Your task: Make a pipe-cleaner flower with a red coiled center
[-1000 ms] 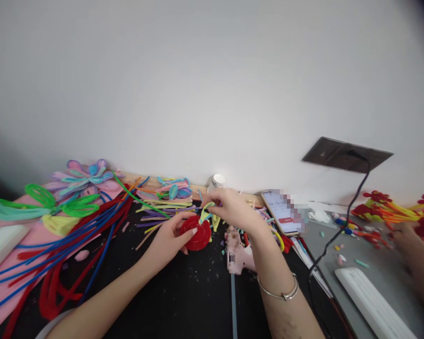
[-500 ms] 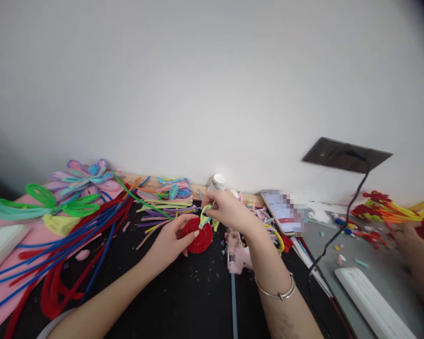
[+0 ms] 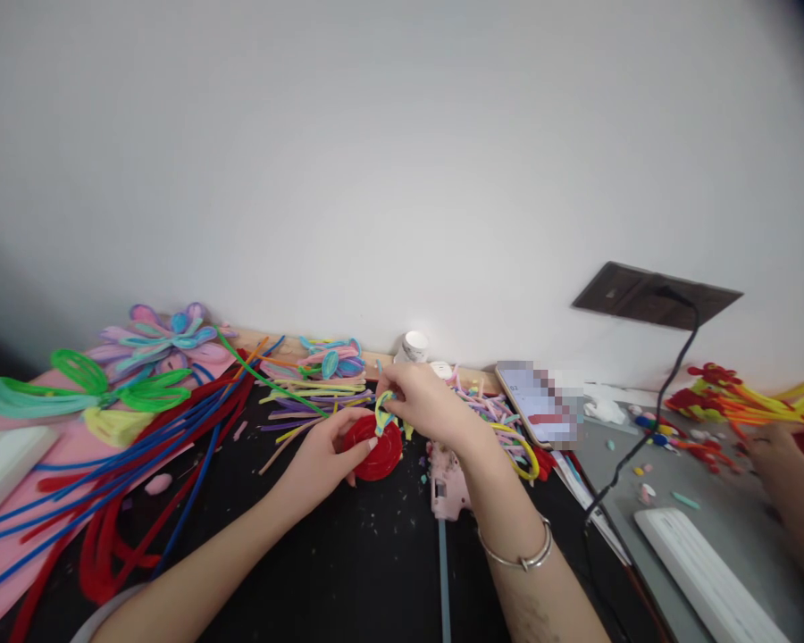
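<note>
My left hand (image 3: 331, 454) pinches the left edge of a flat red coiled disc (image 3: 381, 457), its thumb lying over the top. Small yellow and blue twisted pieces (image 3: 383, 415) stand at the disc's upper edge, between the fingertips of my right hand (image 3: 419, 399), which wears a bracelet at the wrist. A pink glue gun (image 3: 446, 487) with a grey glue stick lies just right of the disc, partly behind my right forearm. Cut pipe cleaners (image 3: 322, 397) are spread behind my left hand.
Pipe-cleaner flowers (image 3: 167, 344) and long blue and red stems (image 3: 167, 446) lie left. At the back stand a white cup (image 3: 414, 346) and a phone (image 3: 540, 406). A black cord (image 3: 649, 429) crosses on the right, near another person's hand (image 3: 781, 460) and a white power strip (image 3: 703, 567).
My right hand and forearm have shifted slightly left, and the yellow and blue pieces now sit closer against the disc's upper edge. My left hand has hardly moved.
</note>
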`<action>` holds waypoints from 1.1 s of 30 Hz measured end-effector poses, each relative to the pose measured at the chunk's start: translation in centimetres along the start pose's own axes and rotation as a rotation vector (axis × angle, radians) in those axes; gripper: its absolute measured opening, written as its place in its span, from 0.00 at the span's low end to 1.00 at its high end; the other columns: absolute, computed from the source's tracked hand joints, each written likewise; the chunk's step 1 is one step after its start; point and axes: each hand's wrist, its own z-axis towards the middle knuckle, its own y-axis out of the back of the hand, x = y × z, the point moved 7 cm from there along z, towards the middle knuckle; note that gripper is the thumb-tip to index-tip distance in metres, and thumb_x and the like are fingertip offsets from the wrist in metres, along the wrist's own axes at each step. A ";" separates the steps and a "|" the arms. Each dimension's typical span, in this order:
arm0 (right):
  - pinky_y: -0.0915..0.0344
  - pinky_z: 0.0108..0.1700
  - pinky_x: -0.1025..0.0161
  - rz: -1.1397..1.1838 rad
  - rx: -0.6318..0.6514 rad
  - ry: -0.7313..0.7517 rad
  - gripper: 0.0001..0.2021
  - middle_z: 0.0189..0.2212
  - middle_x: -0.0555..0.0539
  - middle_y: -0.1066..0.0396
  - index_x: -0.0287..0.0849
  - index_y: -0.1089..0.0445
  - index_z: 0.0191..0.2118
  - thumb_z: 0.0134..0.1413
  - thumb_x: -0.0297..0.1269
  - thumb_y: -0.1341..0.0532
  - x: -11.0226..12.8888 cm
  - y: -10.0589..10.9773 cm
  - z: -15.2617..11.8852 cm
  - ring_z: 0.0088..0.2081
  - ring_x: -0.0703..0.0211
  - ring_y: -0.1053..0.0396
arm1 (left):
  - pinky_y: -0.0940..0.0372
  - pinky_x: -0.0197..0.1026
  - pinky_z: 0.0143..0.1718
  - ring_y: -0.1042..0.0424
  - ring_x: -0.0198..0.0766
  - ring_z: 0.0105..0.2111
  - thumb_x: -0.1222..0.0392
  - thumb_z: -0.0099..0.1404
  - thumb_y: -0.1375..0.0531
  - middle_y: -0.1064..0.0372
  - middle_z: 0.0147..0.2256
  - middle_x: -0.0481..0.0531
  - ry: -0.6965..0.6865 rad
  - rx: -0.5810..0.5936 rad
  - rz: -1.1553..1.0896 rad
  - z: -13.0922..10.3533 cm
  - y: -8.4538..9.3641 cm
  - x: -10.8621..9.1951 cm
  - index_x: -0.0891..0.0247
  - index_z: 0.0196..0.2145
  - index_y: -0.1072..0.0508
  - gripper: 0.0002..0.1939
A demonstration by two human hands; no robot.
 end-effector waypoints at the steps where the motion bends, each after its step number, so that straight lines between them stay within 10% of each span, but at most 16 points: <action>1: 0.47 0.29 0.68 0.001 -0.004 0.013 0.08 0.24 0.52 0.36 0.39 0.32 0.30 0.45 0.20 0.44 0.2 0.0 0.0 0.28 0.65 0.40 | 0.37 0.31 0.14 0.36 0.30 0.18 0.57 0.56 0.38 0.29 0.30 0.49 0.001 -0.001 -0.011 0.0 0.0 0.0 0.63 0.42 0.32 0.16; 18: 0.44 0.33 0.67 0.123 -0.009 0.086 0.13 0.30 0.50 0.33 0.38 0.32 0.41 0.48 0.22 0.41 0.7 -0.5 0.3 0.31 0.64 0.38 | 0.40 0.30 0.13 0.37 0.29 0.17 0.52 0.58 0.39 0.32 0.26 0.45 -0.004 -0.010 -0.063 0.2 0.4 -0.1 0.64 0.39 0.32 0.15; 33: 0.49 0.29 0.69 0.104 0.000 0.040 0.06 0.21 0.55 0.39 0.38 0.35 0.26 0.45 0.20 0.42 0.4 -0.9 0.6 0.26 0.67 0.42 | 0.41 0.31 0.14 0.34 0.31 0.18 0.52 0.56 0.38 0.28 0.28 0.48 -0.004 -0.068 -0.042 0.2 0.9 -0.1 0.63 0.41 0.30 0.17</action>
